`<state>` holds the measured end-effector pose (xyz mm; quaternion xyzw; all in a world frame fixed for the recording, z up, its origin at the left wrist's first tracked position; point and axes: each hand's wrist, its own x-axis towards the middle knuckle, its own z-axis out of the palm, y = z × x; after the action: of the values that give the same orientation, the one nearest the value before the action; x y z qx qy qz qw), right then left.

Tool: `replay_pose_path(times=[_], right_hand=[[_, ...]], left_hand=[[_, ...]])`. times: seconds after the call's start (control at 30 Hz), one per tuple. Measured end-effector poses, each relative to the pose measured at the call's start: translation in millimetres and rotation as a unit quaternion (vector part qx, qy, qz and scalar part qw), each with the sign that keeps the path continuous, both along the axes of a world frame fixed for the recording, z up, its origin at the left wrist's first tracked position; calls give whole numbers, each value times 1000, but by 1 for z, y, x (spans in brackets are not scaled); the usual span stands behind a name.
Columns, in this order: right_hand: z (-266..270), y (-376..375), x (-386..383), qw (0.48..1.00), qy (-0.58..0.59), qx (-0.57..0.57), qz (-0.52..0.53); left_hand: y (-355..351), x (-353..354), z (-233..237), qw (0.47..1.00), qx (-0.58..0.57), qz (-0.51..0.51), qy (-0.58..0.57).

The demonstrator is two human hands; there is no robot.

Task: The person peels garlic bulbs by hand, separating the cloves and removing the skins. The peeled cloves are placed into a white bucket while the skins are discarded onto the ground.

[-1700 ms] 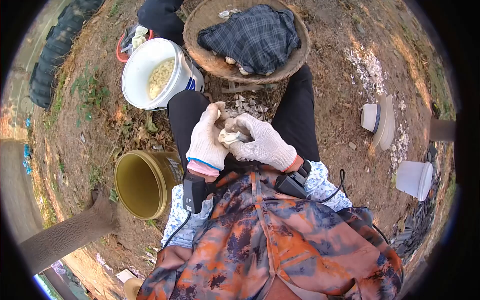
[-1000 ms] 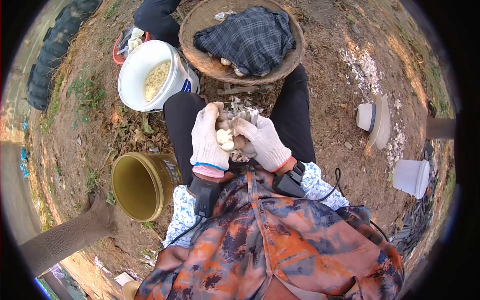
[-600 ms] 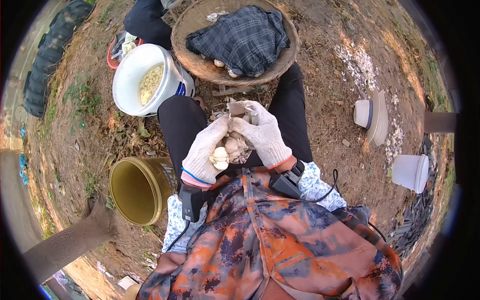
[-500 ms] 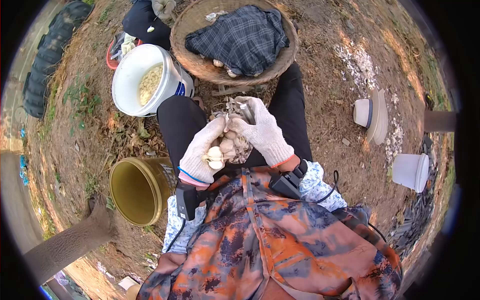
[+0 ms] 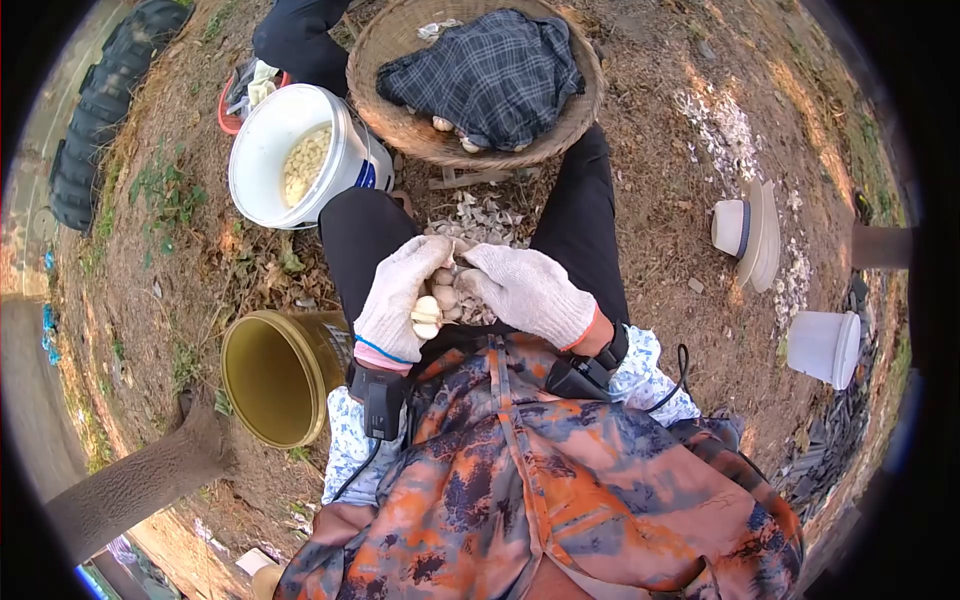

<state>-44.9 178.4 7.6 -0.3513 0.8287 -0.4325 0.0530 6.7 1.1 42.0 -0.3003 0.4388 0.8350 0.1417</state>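
Note:
My left hand, in a white knit glove with a blue cuff edge, is curled around garlic. Pale garlic cloves show at its palm, with darker-skinned garlic bulbs beside them. My right hand, gloved with an orange cuff edge, has its fingers closed against the left fingertips, above the garlic. What the right fingers grip is hidden. Loose garlic skins lie between my knees, just beyond the hands.
Ahead is a wicker basket holding a dark checked cloth and garlic. A white bucket contains peeled cloves. At left lies a yellow-brown bucket. To the right are a hat and a white tub. Another person's leg is beyond.
My right hand has turned to lie more palm-down, and the grey object seen in it before is now out of sight. The left fingers have closed in toward it. The other person's glove has left view.

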Motion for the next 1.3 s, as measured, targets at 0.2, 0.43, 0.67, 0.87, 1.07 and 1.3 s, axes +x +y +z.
replay_pose_path(times=[0.2, 0.43, 0.67, 0.87, 1.07, 1.3], right_hand=[[3, 4, -7, 997, -55, 28, 49], [-14, -3, -9, 994, -9, -104, 21], [37, 10, -17, 840, -523, -143, -16], [15, -6, -19, 881, -445, -153, -59], [1, -16, -7, 942, -279, -176, -67], [-9, -19, -4, 977, -149, -92, -121]], left_hand=[[-4, 0, -1, 998, 50, 0, 26], [3, -2, 1, 980, -172, -52, 87], [-4, 1, 5, 993, -68, 49, 85], [14, -4, 8, 982, -174, 10, 68], [18, -4, -6, 988, -120, 71, 72], [22, -4, -6, 994, -102, 23, 43]])
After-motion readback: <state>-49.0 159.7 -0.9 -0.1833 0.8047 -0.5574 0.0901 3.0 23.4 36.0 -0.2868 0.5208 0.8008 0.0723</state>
